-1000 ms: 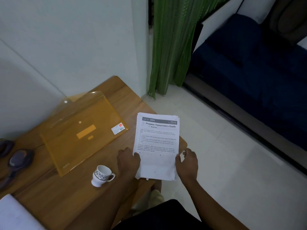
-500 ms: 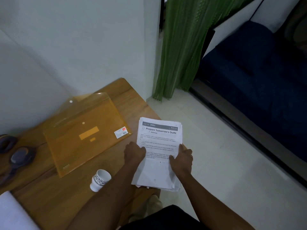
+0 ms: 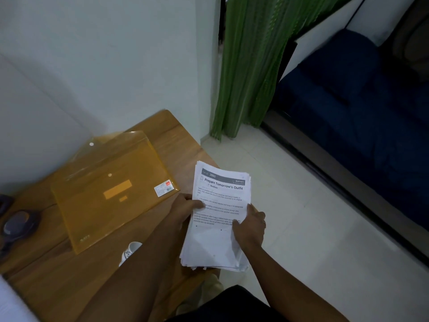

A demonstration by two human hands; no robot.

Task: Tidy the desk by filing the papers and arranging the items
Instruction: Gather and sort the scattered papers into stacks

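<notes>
Hands (image 3: 185, 211) further up papers (image 3: 218, 219) — gripping.

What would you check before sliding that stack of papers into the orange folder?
1. Stack of papers held at both sides: ok, left hand and right hand both grip it.
2. Sheets squared up: not ok, the lower edges fan out unevenly.
3. Orange folder flap open: ok, the clear flap is folded back toward the wall.
4. Folder empty: cannot tell through the tinted plastic.
5. Path to the folder clear: ok, the cup sits nearer the person, partly hidden by the left arm.
</notes>
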